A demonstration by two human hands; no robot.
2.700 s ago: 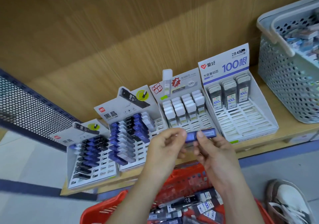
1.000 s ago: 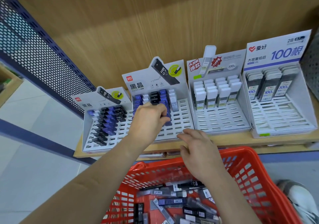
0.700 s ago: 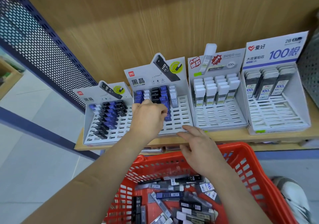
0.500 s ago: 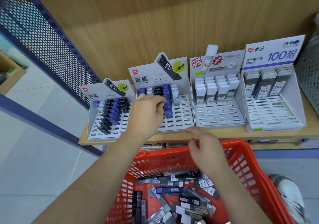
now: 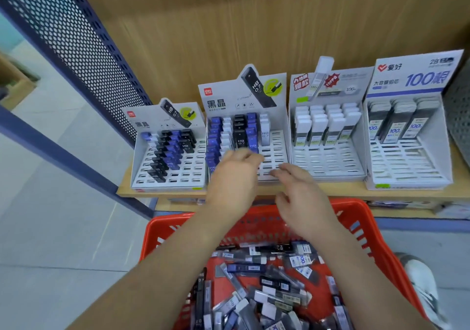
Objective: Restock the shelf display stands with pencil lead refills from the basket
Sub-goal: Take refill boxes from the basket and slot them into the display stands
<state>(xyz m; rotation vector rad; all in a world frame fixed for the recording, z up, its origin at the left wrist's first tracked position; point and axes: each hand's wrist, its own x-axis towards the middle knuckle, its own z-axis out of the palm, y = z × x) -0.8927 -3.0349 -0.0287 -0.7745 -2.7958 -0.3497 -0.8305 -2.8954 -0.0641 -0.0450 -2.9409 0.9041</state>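
A left hand [image 5: 234, 179] hovers over the second display stand [image 5: 276, 149] on the shelf [image 5: 338, 190], its grip too blurred to tell. The right hand [image 5: 302, 202] spreads wide, holding nothing. Lead refills [image 5: 254, 294] fill the red basket [image 5: 366, 218] below.

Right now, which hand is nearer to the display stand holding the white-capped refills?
Right. The right hand hovers just off the front-left corner of the white-capped refill stand; the left hand is farther left, over the neighbouring blue and black refill stand.
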